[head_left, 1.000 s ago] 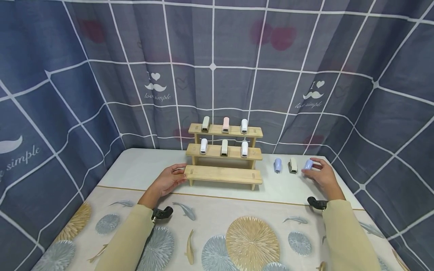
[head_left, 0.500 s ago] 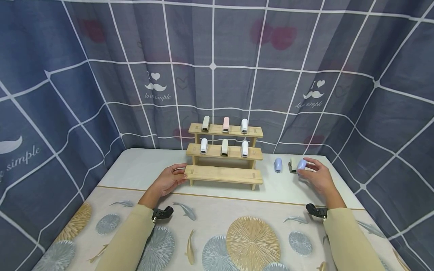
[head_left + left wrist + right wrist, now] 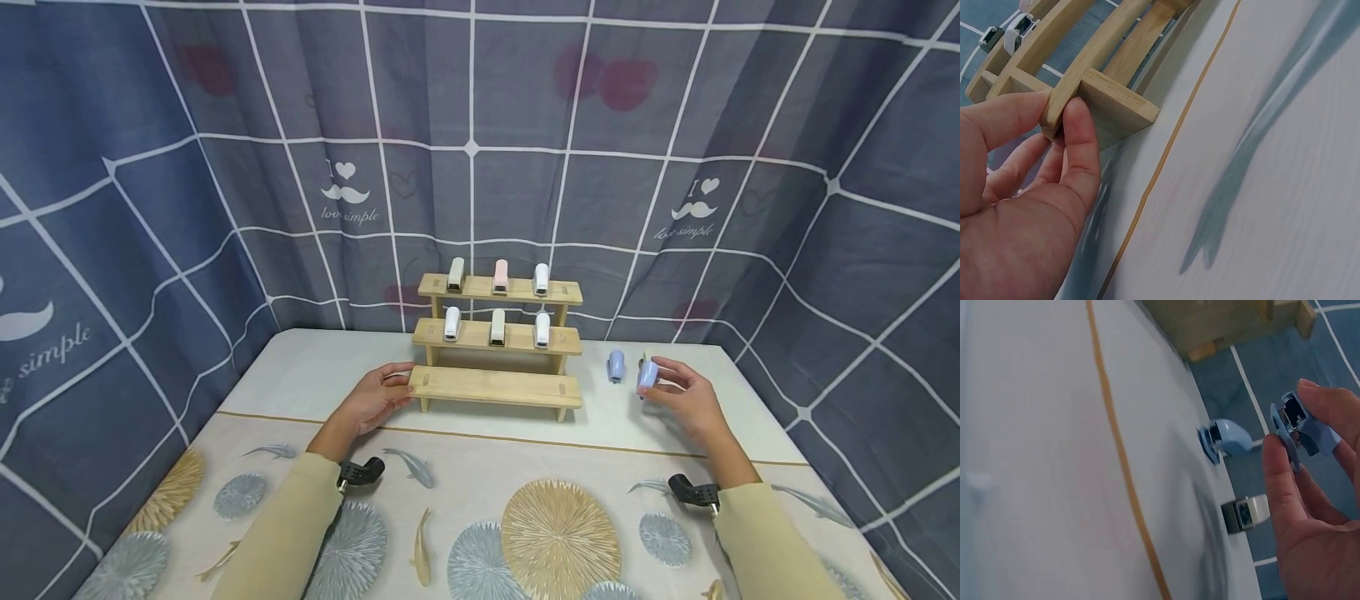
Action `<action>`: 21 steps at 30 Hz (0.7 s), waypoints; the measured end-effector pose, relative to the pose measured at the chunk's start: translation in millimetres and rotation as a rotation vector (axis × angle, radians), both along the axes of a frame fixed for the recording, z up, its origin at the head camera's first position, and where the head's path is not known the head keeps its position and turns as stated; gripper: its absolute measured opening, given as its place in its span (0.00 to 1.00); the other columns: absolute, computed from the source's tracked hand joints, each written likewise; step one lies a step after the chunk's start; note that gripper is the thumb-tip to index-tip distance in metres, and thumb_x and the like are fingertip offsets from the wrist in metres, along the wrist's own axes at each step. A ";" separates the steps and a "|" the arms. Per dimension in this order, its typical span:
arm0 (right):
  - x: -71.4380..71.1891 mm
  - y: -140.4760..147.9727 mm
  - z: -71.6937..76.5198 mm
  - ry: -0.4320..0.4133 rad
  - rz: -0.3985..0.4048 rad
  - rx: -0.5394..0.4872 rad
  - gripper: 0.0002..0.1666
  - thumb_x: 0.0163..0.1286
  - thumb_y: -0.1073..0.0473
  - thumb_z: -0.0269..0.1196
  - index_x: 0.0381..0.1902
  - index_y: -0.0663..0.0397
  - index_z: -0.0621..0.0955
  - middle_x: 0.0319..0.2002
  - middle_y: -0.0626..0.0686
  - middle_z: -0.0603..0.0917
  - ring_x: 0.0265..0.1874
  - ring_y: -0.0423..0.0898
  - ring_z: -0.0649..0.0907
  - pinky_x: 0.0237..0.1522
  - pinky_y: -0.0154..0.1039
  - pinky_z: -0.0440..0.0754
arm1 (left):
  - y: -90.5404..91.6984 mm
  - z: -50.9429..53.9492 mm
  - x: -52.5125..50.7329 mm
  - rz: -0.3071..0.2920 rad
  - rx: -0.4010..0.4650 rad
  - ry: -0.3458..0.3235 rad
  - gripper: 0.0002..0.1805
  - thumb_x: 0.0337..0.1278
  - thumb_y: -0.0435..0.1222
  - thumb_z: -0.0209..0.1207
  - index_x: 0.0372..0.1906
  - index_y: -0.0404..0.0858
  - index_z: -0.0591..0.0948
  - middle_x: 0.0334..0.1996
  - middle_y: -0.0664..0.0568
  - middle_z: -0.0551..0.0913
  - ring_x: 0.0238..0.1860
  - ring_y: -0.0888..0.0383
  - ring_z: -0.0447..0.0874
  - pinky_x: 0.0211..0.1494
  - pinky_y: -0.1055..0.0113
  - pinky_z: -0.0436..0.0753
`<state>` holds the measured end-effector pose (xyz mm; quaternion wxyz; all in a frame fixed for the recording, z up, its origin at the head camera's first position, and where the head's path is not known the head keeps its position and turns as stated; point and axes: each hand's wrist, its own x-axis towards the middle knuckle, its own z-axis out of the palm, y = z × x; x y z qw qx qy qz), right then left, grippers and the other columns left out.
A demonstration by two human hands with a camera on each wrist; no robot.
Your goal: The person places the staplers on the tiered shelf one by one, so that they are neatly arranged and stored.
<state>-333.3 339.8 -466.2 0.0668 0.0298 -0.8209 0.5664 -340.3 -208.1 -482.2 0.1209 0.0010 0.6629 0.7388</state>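
Observation:
My right hand [image 3: 692, 407] pinches a small blue stapler [image 3: 647, 377] between thumb and fingers, above the white table surface. The right wrist view shows this stapler tilted, its metal workings facing the camera. Another blue stapler [image 3: 616, 365] stands to its left. A cream stapler [image 3: 1254, 511] is almost hidden behind the held one in the head view. My left hand [image 3: 375, 402] grips the left end of the bottom step of a three-tier wooden stand [image 3: 495, 385], thumb and fingers on either side of the board in the left wrist view.
On the top tier sit a green stapler [image 3: 456, 275], a pink stapler [image 3: 500, 277] and a white stapler [image 3: 541, 280]. The middle tier holds two white staplers with a cream stapler [image 3: 497, 327] between them. A checked curtain [image 3: 420, 192] rises behind and at both sides.
My right hand has moved left with the blue stapler, from right of the cream stapler to in front of it, and slightly nearer me. My left hand stays on the stand.

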 end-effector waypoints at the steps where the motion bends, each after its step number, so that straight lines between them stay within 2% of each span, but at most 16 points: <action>1: 1.3 -3.0 0.0 -0.002 0.003 -0.005 0.47 0.61 0.58 0.77 0.74 0.58 0.69 0.50 0.35 0.78 0.42 0.29 0.84 0.43 0.24 0.85 | 0.2 0.0 -0.4 -0.001 0.000 -0.002 0.36 0.66 0.21 0.58 0.77 0.30 0.62 0.48 0.51 0.82 0.43 0.62 0.87 0.50 0.70 0.89; 8: 14.3 -25.0 1.1 0.010 0.033 -0.049 0.46 0.60 0.59 0.77 0.73 0.58 0.71 0.50 0.34 0.80 0.43 0.30 0.85 0.43 0.25 0.86 | 0.8 1.6 -0.5 0.002 -0.002 -0.010 0.36 0.66 0.21 0.58 0.77 0.30 0.62 0.48 0.52 0.83 0.43 0.62 0.87 0.49 0.71 0.89; 21: 31.7 -70.9 2.4 0.047 0.145 -0.131 0.42 0.59 0.66 0.76 0.69 0.64 0.73 0.52 0.41 0.83 0.41 0.35 0.87 0.40 0.29 0.88 | 1.2 2.3 -0.2 0.018 -0.007 -0.015 0.35 0.67 0.21 0.58 0.77 0.30 0.62 0.47 0.51 0.82 0.42 0.62 0.86 0.49 0.71 0.89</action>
